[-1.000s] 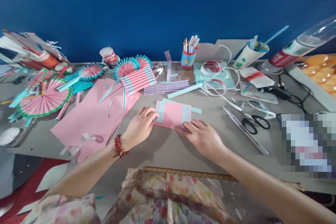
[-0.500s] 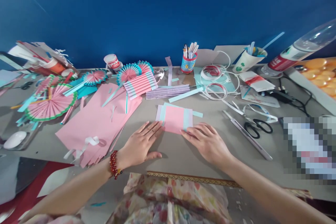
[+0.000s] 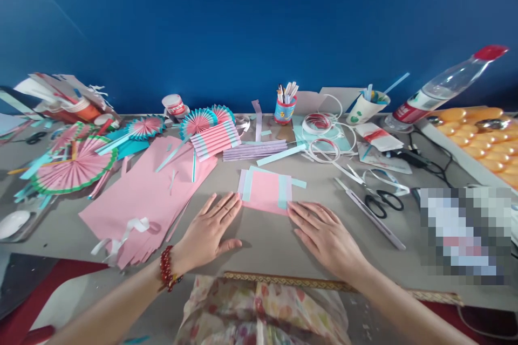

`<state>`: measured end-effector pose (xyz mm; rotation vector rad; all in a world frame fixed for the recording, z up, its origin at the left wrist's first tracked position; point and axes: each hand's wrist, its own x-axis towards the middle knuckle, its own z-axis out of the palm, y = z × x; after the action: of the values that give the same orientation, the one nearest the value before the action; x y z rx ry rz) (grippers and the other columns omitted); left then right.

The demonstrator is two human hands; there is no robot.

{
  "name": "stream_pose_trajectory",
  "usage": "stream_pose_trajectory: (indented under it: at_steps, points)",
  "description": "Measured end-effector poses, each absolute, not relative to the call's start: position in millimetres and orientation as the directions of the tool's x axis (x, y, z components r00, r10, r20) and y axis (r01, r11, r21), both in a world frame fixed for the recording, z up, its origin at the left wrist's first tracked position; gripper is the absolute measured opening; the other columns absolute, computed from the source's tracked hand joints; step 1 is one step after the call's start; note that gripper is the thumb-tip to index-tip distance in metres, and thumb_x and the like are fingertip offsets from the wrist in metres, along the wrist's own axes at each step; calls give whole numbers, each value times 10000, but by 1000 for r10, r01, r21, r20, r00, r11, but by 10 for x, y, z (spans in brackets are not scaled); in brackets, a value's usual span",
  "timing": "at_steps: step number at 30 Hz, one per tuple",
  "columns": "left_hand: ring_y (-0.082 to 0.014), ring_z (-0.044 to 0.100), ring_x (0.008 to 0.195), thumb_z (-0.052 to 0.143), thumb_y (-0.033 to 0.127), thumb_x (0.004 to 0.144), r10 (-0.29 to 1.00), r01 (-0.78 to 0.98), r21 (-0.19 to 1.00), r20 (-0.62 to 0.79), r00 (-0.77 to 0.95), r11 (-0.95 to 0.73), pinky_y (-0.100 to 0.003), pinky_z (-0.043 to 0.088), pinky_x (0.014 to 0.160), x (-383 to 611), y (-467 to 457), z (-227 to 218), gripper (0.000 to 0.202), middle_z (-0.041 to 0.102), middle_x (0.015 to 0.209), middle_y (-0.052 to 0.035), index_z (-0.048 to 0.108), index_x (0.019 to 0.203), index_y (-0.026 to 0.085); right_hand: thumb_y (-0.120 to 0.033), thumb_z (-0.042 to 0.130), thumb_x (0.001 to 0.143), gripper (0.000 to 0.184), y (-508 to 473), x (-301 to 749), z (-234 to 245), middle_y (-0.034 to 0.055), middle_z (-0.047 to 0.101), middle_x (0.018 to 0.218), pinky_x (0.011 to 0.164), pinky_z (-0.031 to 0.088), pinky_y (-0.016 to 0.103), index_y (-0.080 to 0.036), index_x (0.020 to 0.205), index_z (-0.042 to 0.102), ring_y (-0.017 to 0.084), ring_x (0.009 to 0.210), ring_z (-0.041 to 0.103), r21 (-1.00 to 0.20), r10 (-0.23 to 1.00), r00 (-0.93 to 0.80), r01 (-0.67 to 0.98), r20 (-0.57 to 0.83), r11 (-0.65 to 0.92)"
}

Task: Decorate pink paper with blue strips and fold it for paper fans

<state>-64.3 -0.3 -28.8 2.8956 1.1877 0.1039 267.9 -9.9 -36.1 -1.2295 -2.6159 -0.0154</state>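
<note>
A small pink paper rectangle with pale blue and lilac edge strips point(image 3: 266, 191) lies flat on the grey table point(image 3: 263, 237) in front of me. My left hand point(image 3: 208, 230) rests palm down just below its left corner, fingers spread, fingertips at the paper's edge. My right hand point(image 3: 327, 234) lies flat below its right corner, fingertips touching or nearly touching the paper. Neither hand grips anything. A red bead bracelet point(image 3: 167, 268) is on my left wrist.
Pink paper sheets point(image 3: 141, 194) lie at left, with folded paper fans point(image 3: 75, 164) beyond. Pleated strips point(image 3: 214, 139) sit behind. Scissors point(image 3: 382, 200) and a ruler point(image 3: 370, 213) lie at right. A pen cup point(image 3: 284, 108), tape rolls point(image 3: 319, 123), a bottle point(image 3: 441, 86) and an orange tray point(image 3: 477, 135) stand further back.
Both hands let go of the pink paper's edges and slid back toward me, flattening on the table. The paper now lies free.
</note>
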Motion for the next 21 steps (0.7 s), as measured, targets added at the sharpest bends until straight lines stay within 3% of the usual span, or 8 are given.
stream_pose_trajectory:
  at_steps: [3,6,10,13,17,21]
  points:
    - [-260,220,1471,342,609,963,714,713,41,77,696,-700,-470,126,1209,-639,-27,-304,774,263,1581,-114,123,1555,161,-331,497,965,266,0,2552,-252,66,642,1251,985,386,425,-220,1136,669,254,1143,513,-105,792,-546,801,271,589]
    - [-266,214,1472,367,599,962,720,719,47,80,689,-693,-482,148,1205,-619,-40,-317,785,256,1581,-120,112,1554,152,-362,572,927,278,108,2352,-181,85,657,1160,952,379,421,-203,1139,655,263,1065,529,-48,783,-548,810,295,585]
    - [-264,249,1461,405,590,952,722,720,66,94,685,-691,-484,206,1197,-641,-21,-315,789,267,1578,-120,135,1550,151,-229,616,898,93,195,2168,-206,44,669,965,811,388,351,-224,973,670,217,901,553,22,743,-617,773,261,634]
    - [-269,294,1443,441,529,961,762,759,84,144,632,-645,-474,297,1166,-708,13,-330,717,311,1562,-122,211,1535,166,-187,593,903,78,194,2168,-256,32,646,862,725,383,320,-220,925,660,193,820,555,8,750,-606,779,265,627]
    - [-259,480,1327,447,379,985,858,838,242,305,414,-490,-431,466,1046,-753,16,-351,418,496,1443,-130,496,1352,186,-146,506,923,152,156,2247,-280,28,627,850,686,418,294,-214,914,641,172,770,575,-159,775,-560,771,293,617]
    - [-207,660,1070,446,348,987,896,733,522,332,296,-436,-329,569,893,-595,-67,-260,236,681,1162,-88,631,1067,226,-215,474,942,153,151,2262,-207,39,620,877,614,456,252,-216,909,623,150,715,592,-477,828,-432,678,357,559]
